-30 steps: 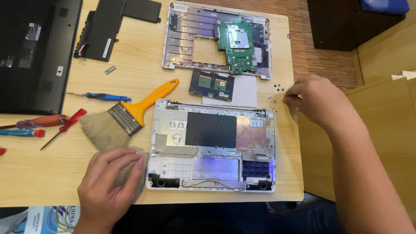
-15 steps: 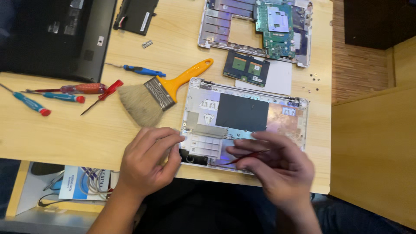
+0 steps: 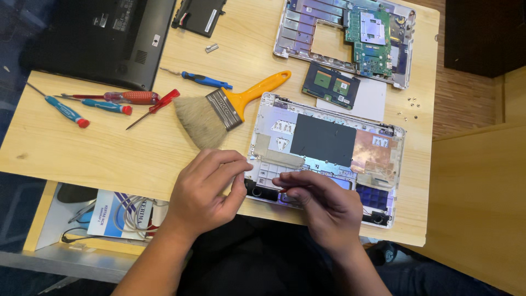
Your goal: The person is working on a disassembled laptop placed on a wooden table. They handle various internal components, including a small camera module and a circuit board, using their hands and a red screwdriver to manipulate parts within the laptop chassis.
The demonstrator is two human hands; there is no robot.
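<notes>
Pale wood forms the bench [image 3: 98,148] under our hands in the head view. A white booklet with blue stripes [image 3: 118,211] lies on a shelf below our left hand [image 3: 205,189], whose curled fingers touch the front edge of the opened silver laptop base [image 3: 329,148]. Our right hand [image 3: 323,203], fingers bent, pinches a thin red tool [image 3: 285,191] over that same edge. Beyond our left hand lies an orange-handled brush [image 3: 224,109] with soft tan bristles.
</notes>
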